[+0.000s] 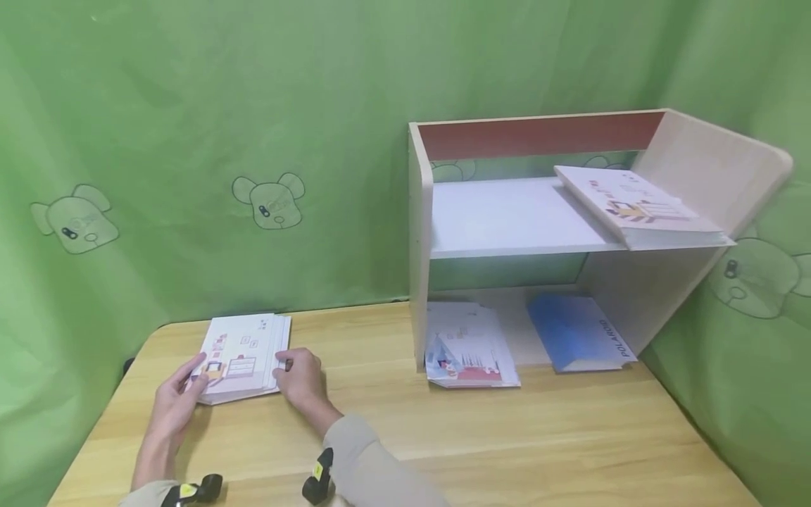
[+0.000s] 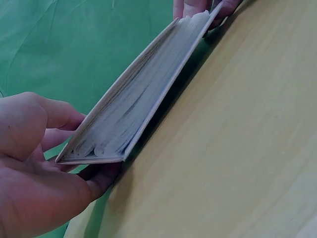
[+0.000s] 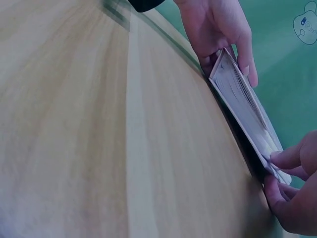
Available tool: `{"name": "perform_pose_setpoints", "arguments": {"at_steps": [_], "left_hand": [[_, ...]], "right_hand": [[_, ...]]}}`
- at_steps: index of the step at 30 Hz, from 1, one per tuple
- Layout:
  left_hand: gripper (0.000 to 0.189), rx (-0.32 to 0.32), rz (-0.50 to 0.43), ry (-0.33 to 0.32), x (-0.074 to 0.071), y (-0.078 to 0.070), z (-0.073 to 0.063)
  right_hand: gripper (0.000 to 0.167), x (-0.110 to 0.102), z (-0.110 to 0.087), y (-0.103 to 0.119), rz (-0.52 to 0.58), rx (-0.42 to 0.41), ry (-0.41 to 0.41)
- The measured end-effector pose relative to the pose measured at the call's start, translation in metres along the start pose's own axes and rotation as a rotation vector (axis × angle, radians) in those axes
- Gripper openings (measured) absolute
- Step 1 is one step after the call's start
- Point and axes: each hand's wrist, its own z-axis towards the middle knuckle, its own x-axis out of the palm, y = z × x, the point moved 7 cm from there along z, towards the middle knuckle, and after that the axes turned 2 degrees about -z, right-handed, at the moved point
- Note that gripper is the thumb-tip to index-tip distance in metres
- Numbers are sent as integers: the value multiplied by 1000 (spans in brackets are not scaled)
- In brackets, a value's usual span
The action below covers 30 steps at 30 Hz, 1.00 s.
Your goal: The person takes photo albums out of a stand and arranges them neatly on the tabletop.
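A white photo album (image 1: 241,352) with printed drawings on its cover lies between both hands at the left of the table. My left hand (image 1: 176,398) grips its left, spine side, thumb on the cover and fingers beneath. At the opposite edge my right hand (image 1: 303,380) pinches the cover and page edges. In the left wrist view the page block (image 2: 143,94) shows between the covers, and the lower cover is raised off the table, with a dark gap below. My right hand's fingers (image 3: 287,158) hold the album's corner in the right wrist view.
A two-tier wooden shelf (image 1: 421,260) stands on the table (image 1: 393,436) at right. One white album (image 1: 646,208) lies on its upper board. Below are another white album (image 1: 465,345), jutting out at the front, and a blue album (image 1: 579,331) marked POLAROID. A green curtain (image 1: 355,176) hangs behind.
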Motion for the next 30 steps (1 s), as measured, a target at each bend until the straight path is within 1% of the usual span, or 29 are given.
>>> {"name": "perform_pose_setpoints", "arguments": {"at_steps": [2,5,7,10,13,16,20,23,25,30], "left_hand": [[61,-7,8,14,4,2,0],[63,-18,5,43,13,4,1],[65,-27,9,52,16,6,1],[66,-21,13,39,11,5,-1],[66,6,21,22,4,2,-3],[66,25,59,21,-1,-1,-4],[67,21,117,17,-2,-5,-5],[67,24,150,7,-1,-8,-5],[67,40,178,-6,0,-10,-5],[66,118,280,-64,-4,-18,-8]], "right_hand": [[30,-3,-1,-2,-13,-5,-6],[28,-10,-2,-6,-54,-10,-35],[28,-12,-3,-7,-71,-14,-46],[28,-9,-4,-4,-61,-32,-46],[28,-4,-5,0,-44,-48,-42],[28,-1,-6,2,-43,-32,-41],[30,-1,-7,4,-55,-23,-39],[30,-2,-7,5,-58,-39,-33],[31,-3,-7,7,-57,-48,-27],[36,-5,-5,6,-36,-40,17]]}}
